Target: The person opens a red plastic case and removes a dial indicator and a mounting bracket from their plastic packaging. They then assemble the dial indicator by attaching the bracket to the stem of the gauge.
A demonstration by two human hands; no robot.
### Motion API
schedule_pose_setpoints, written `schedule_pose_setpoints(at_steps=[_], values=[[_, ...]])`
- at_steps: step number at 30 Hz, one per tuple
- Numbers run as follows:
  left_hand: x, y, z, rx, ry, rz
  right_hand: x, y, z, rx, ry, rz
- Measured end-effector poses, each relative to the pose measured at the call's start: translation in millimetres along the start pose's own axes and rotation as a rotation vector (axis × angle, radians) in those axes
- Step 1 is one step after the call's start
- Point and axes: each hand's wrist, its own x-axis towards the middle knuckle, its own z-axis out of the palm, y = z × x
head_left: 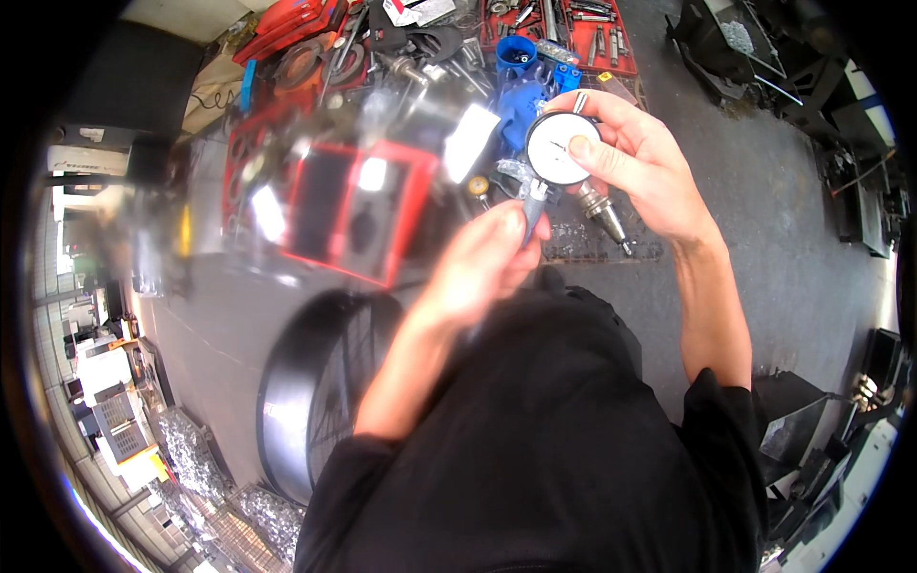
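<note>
My right hand (650,158) grips a round dial indicator (554,153) by its rim, with the thumb over its white face. Just below the dial, my left hand (482,258) is closed around a slim grey piece (535,205) that meets the dial's lower edge; whether the two are joined I cannot tell. Under my right hand, a metal tool holder (605,218) with a tapered end lies on the bench. A small yellow-faced gauge (479,187) shows beside my left hand.
Left of my hands lies a red-edged case (406,220) with dark foam, smeared by blur. Behind are a blue cup (516,53), a red tray of tools (597,38) and loose metal parts. A large black ring-shaped object (287,401) stands below left, near my left forearm.
</note>
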Motion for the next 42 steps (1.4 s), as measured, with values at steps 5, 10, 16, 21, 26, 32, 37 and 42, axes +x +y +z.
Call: schedule_pose_setpoints(at_steps=[5,10,16,21,26,32,37,42], values=[[1,-3,4,0.326,0.142,0.115,-2,1,-2,-0.063,0.056,0.009],[-1,-2,4,0.371,0.165,0.140,-2,-3,6,0.004,0.089,0.033],[0,-1,2,0.376,0.155,0.158,-2,-3,8,0.016,0.104,0.030],[-3,8,0,0.158,0.088,0.049,3,-5,10,0.012,0.097,0.043],[0,1,-2,0.361,0.165,0.151,4,-2,11,-0.002,0.121,0.051],[-2,9,-8,0.099,0.039,0.013,7,-3,11,0.002,0.080,0.046],[-1,3,-6,0.287,0.126,0.116,7,-3,12,-0.011,0.108,0.036],[-3,6,-3,0.294,0.151,0.086,7,-4,13,-0.020,0.105,0.039]])
